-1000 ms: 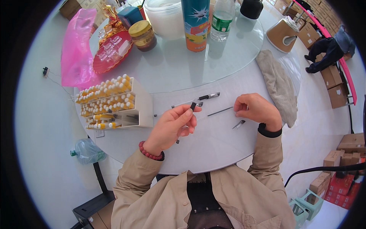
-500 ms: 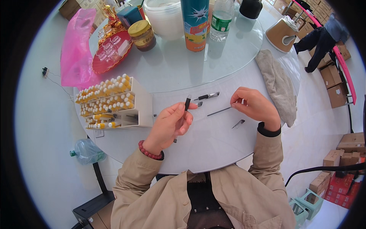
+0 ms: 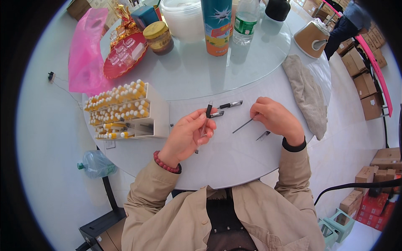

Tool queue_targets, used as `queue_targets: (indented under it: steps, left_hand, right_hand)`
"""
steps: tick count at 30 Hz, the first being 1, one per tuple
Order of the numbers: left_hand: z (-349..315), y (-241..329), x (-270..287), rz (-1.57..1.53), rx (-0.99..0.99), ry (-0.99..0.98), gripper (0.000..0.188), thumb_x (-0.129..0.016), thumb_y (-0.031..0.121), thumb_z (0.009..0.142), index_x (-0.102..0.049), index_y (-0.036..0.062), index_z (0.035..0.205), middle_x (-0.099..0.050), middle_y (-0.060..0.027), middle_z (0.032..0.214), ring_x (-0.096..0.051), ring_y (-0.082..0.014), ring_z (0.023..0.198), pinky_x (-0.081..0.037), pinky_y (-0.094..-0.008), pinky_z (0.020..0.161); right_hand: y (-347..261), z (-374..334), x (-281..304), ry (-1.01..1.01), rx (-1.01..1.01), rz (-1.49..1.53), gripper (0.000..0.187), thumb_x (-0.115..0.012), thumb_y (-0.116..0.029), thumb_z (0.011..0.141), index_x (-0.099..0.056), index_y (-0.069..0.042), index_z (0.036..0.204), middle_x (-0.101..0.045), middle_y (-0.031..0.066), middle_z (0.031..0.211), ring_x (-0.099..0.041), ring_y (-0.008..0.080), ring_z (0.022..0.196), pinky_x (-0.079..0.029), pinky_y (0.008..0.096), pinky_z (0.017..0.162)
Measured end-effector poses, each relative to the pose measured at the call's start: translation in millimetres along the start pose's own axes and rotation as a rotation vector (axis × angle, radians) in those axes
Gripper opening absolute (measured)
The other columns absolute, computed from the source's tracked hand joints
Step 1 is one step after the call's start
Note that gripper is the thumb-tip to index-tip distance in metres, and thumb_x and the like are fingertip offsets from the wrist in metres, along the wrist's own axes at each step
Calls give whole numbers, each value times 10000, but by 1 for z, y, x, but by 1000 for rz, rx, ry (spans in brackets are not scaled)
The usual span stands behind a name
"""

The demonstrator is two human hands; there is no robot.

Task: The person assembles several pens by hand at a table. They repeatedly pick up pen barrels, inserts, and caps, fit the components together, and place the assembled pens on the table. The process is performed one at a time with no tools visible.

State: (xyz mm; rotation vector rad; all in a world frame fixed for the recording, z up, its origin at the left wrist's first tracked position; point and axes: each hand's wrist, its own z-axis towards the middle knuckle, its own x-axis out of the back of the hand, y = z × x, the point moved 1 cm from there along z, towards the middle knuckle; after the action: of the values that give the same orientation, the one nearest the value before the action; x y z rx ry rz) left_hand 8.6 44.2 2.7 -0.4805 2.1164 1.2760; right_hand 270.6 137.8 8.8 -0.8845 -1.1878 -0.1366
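My left hand (image 3: 188,134) is closed around a clear pen barrel (image 3: 208,110) with a black grip, its front end pointing away from me. My right hand (image 3: 277,120) pinches a thin dark pen refill (image 3: 242,126), which slants down to the left, apart from the barrel. Beyond my left fingers, a capped black pen (image 3: 230,104) lies on the white table, and another black-capped pen (image 3: 216,114) lies partly behind those fingers. A loose pen cap (image 3: 263,135) rests just below my right hand.
Left of my hands stands a white rack (image 3: 157,111) packed with yellow-and-white sticks. A grey cloth (image 3: 303,94) lies at right. The raised glass top (image 3: 192,71) carries a spray can (image 3: 217,29), a water bottle (image 3: 245,23), a jar (image 3: 158,38) and a red tray (image 3: 140,50).
The barrel in my left hand has turned, so more of its clear length shows. My right hand has shifted slightly left, and the refill slants more steeply. A person in the background has moved.
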Motion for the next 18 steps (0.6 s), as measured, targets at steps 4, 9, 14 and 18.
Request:
queue_targets:
  steps: [4,9,14,18]
  left_hand:
    - [-2,0,-1,109,12,-5,339,-394,154,1056,-482,-25,1330,-618,-62,914,-564,-96,706,-376,-203,479]
    - [-2,-2,-2,140,76,7,321,-433,145,1043,-519,-21,1303,-600,-36,899,-531,-90,666,-357,-193,472]
    - [-3,-2,-2,157,81,-46,324,-444,149,1040,-519,-12,1312,-591,-23,888,-515,-81,663,-345,-190,471]
    - [-4,-1,-2,165,85,-55,329,-447,158,1042,-517,-13,1314,-589,-20,882,-515,-80,665,-344,-191,470]
  right_hand:
    - [-3,5,4,263,40,56,111,-656,14,822,-591,-47,890,-582,84,896,-579,278,838,-486,366,705]
    - [-9,9,12,558,57,-15,131,-665,35,820,-588,-47,888,-571,76,897,-580,264,836,-490,349,675]
    - [-7,11,14,679,73,-32,150,-680,47,806,-599,-43,894,-576,74,908,-580,257,819,-493,342,667]
    - [-3,10,16,678,67,-53,155,-686,46,799,-603,-45,893,-574,73,904,-578,252,817,-493,339,674]
